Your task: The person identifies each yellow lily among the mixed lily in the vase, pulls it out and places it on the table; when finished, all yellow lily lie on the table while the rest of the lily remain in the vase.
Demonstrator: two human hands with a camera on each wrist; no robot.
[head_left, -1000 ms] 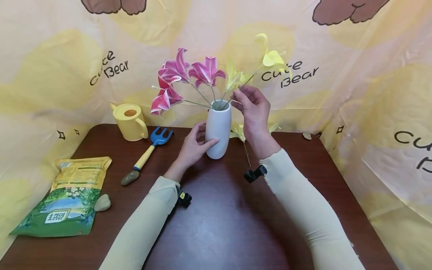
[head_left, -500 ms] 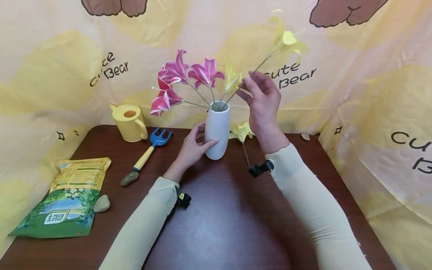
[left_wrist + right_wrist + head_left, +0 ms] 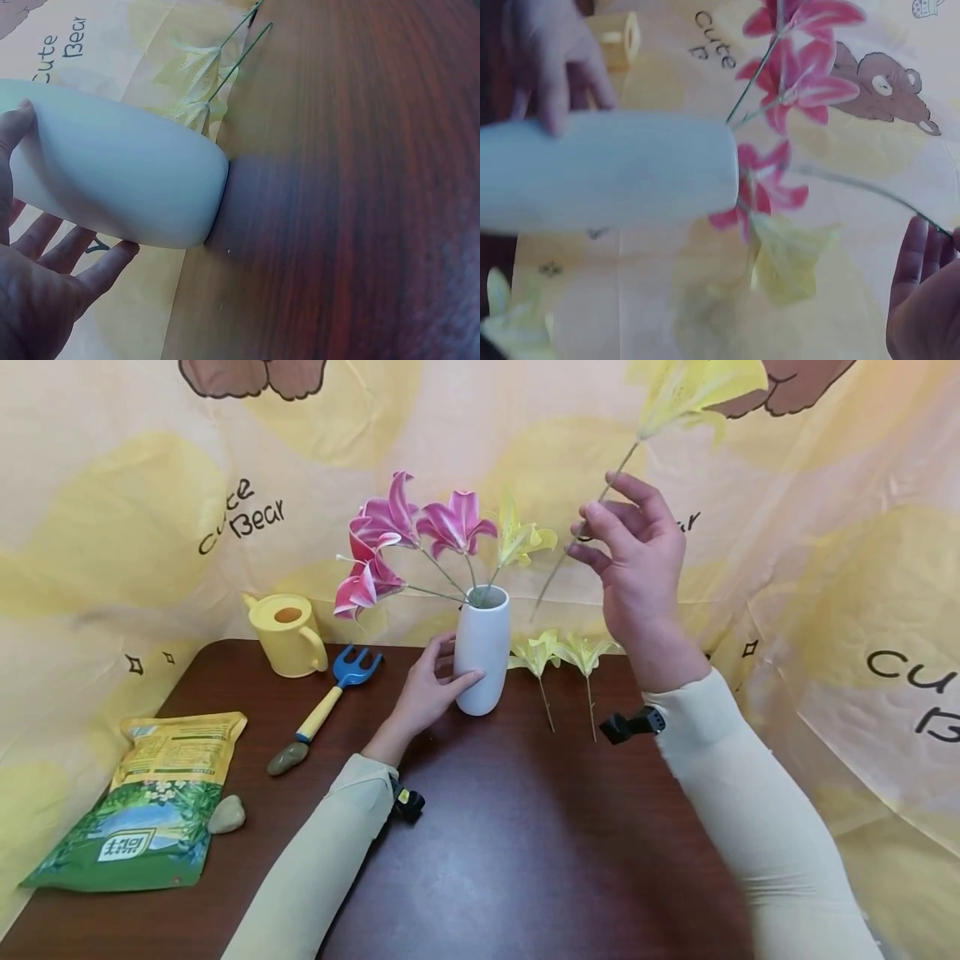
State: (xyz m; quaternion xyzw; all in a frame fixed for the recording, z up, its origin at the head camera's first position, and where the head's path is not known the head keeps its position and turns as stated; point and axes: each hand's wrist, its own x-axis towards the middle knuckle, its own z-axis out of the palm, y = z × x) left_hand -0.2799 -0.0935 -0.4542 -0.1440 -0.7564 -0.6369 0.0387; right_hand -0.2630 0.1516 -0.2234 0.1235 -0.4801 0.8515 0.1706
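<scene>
A white vase (image 3: 483, 648) stands mid-table with three pink lilies (image 3: 405, 531) and one yellow lily (image 3: 521, 537) in it. My left hand (image 3: 431, 685) grips the vase low on its left side; the left wrist view shows the vase (image 3: 120, 187) against my palm and fingers (image 3: 45, 277). My right hand (image 3: 637, 564) is raised to the right of the vase and pinches the stem of a yellow lily (image 3: 693, 389), whose lower end hangs free beside the vase mouth. The right wrist view shows the vase (image 3: 607, 176), the pink lilies (image 3: 795, 82) and that stem (image 3: 870, 191).
Two more yellow lilies (image 3: 562, 656) lie on the brown table (image 3: 495, 852) right of the vase. A yellow watering can (image 3: 288, 631), a blue hand fork (image 3: 333, 689), two stones (image 3: 227, 812) and a green soil bag (image 3: 146, 806) sit left. A printed cloth (image 3: 825, 568) walls the table.
My right hand has lifted up and to the right, drawing the yellow lily's stem out of the vase. The left hand and vase have stayed put.
</scene>
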